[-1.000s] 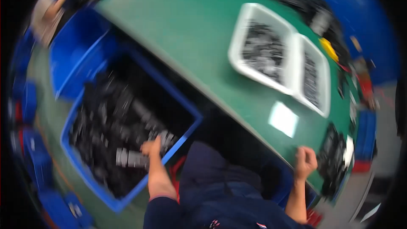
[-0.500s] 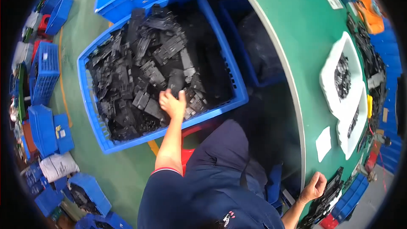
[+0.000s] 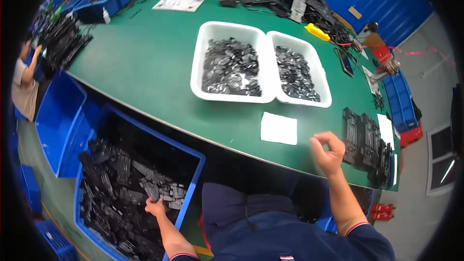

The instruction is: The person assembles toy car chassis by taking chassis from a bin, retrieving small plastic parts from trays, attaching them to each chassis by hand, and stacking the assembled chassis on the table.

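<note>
Down in a large blue bin (image 3: 189, 189) heaped with black plastic parts (image 3: 108, 208), my left hand (image 3: 155, 207) has its fingers closed at the lower end of a flat dark grey plastic part (image 3: 150, 189). My right hand (image 3: 329, 153) hovers over the green table (image 3: 140, 75) near its front edge. Its fingers are curled in, with the thumb bent toward the index finger; what they hold, if anything, is hidden. A white paper sheet (image 3: 279, 128) lies left of this hand, and a row of black plastic housings (image 3: 360, 137) stands to its right.
Two white trays (image 3: 197, 79) of small black pieces sit mid-table. Behind them are a pile of black parts (image 3: 275, 0) and a yellow tool (image 3: 317, 32). A blue bin (image 3: 60, 121) stands beyond the large one. Another person (image 3: 26, 79) is at far left.
The view has swung right toward the table. My left hand remains in the bin, now at a flat grey part. My right hand, earlier at the table's near end, is over the table beside the paper.
</note>
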### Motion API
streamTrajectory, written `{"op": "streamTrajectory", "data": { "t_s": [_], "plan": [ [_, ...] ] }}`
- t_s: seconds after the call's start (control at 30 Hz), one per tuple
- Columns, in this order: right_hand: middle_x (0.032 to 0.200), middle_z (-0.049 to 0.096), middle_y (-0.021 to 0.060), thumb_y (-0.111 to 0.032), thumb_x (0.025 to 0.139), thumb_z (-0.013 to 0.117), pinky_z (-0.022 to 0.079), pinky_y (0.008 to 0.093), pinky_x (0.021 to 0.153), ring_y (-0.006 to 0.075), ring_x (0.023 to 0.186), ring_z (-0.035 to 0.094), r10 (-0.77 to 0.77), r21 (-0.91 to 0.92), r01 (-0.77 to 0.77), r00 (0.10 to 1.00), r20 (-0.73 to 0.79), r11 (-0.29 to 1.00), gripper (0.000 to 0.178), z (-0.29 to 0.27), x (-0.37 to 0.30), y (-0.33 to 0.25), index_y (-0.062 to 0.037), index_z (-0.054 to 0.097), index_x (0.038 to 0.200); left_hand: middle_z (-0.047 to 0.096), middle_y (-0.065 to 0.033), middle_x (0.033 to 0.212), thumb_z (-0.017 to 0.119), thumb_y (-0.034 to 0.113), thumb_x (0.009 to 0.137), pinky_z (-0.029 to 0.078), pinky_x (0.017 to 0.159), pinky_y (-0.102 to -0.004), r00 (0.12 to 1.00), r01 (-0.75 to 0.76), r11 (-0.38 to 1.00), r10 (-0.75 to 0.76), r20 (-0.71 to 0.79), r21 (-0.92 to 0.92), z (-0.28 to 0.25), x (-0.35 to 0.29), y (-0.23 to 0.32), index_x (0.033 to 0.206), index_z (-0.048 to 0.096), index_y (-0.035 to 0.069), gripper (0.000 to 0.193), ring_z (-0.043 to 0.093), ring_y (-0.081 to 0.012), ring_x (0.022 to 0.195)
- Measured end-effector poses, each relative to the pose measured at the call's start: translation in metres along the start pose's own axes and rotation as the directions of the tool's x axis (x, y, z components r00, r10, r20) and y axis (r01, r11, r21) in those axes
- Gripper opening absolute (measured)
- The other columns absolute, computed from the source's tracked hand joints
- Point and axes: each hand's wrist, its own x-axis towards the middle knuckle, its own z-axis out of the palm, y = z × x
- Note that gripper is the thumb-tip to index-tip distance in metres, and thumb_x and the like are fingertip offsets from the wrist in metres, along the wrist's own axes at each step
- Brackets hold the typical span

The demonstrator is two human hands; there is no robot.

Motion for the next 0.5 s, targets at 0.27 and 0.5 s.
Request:
{"op": "streamTrajectory", "data": {
  "t_s": [0.27,0.5],
  "plan": [
    [0.079,0.067,0.0092,-0.005,0.080,0.068,0.049,0.0257,0.056,0.0150,0.063,0.062,-0.079,-0.145,0.074,0.996,-0.030,0.987,0.010,-0.008,0.096,0.020,-0.0007,0.067,0.090,0.067,-0.0157,0.100,0.080,0.020,0.069,0.051,0.081,-0.0422,0.986,-0.150,0.905,0.107,0.128,0.397,-0.047,-0.066,0.099,0.096,0.066,0.004,0.034,0.064,-0.0358,0.095],
    [0.083,0.067,0.0137,-0.005,0.077,0.067,0.051,0.0334,0.071,0.0232,0.076,0.065,0.170,-0.299,-0.058,0.915,0.365,0.953,0.022,0.033,0.153,0.059,-0.0031,0.069,0.098,0.068,-0.0126,0.092,0.071,0.014,0.071,0.050,0.076,-0.0337,0.998,-0.059,0.990,0.063,0.026,-0.127,-0.103,-0.066,0.065,0.100,0.065,-0.005,0.036,0.064,-0.0243,0.081]
  ]
}}
